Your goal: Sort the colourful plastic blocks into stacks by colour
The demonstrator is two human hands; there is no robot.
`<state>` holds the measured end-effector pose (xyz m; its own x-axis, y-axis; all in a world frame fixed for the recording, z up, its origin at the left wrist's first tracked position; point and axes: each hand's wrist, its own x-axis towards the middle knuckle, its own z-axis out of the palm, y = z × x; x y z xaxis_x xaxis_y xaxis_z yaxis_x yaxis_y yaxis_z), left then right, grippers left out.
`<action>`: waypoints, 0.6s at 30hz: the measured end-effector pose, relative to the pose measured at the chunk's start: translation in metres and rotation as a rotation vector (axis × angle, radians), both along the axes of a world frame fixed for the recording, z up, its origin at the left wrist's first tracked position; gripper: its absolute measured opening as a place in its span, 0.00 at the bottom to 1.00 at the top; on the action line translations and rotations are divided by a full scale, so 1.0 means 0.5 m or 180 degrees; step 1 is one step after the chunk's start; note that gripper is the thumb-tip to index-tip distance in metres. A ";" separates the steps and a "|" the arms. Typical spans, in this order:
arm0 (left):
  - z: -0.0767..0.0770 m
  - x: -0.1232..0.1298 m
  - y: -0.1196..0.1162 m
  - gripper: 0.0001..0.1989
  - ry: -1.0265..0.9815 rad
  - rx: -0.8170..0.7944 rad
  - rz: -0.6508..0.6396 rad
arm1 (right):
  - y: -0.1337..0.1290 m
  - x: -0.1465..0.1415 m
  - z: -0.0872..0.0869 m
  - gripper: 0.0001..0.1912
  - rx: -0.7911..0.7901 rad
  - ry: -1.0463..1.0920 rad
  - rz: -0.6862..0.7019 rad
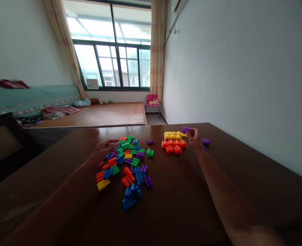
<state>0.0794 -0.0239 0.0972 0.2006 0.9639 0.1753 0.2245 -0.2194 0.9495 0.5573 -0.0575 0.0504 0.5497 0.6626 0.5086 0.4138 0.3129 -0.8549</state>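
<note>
In my right hand (195,139) a purple plastic toy building block (185,130) is pinched between thumb and fingers, just above the table. Close by on its left lie grouped yellow blocks (172,135), with rows of orange blocks (174,144) on the near side. Purple blocks (206,141) rest to the right of this hand, partly hidden by the wrist. My left hand (105,149) reaches with fingers outstretched at the left edge of a mixed pile of coloured blocks (127,146); it appears to hold nothing.
Blue blocks (129,203) and other loose pieces lie on the dark glossy table (171,205) nearer me. A single purple block (150,142) and a green block (150,153) sit between the groups. Beyond the table are a bed (115,114) and a pink chair (152,99).
</note>
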 end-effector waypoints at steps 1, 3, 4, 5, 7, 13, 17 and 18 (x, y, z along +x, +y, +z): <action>-0.007 -0.043 0.014 0.28 -0.0145 -0.0034 0.0353 | -0.006 0.066 -0.010 0.25 0.0005 0.0025 -0.0429; -0.035 -0.122 0.041 0.22 -0.0512 -0.0149 0.0943 | -0.024 0.179 -0.040 0.24 -0.0123 0.0151 -0.1052; -0.053 -0.156 0.053 0.16 -0.0622 -0.0242 0.1253 | -0.033 0.222 -0.058 0.23 -0.0202 0.0199 -0.1318; -0.072 -0.183 0.064 0.12 -0.0663 -0.0385 0.1502 | -0.040 0.254 -0.074 0.22 -0.0311 0.0220 -0.1497; -0.104 -0.221 0.080 0.09 -0.0711 -0.0556 0.1738 | -0.045 0.286 -0.101 0.21 -0.0530 0.0169 -0.1653; -0.134 -0.232 0.089 0.08 -0.0615 -0.0444 0.1824 | -0.018 0.255 -0.117 0.18 -0.0964 -0.0730 -0.1659; -0.129 -0.220 0.079 0.10 -0.0340 -0.0378 0.1754 | -0.019 0.232 -0.112 0.20 -0.1265 -0.1178 -0.1754; -0.128 -0.218 0.077 0.10 -0.0225 -0.0325 0.1740 | -0.022 0.229 -0.112 0.20 -0.1358 -0.1251 -0.1768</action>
<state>-0.0297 0.0144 0.0331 -0.3419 0.9371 0.0704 0.2147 0.0050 0.9767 0.6717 -0.0686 -0.0054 0.6895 0.5258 0.4981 0.7087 -0.3479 -0.6138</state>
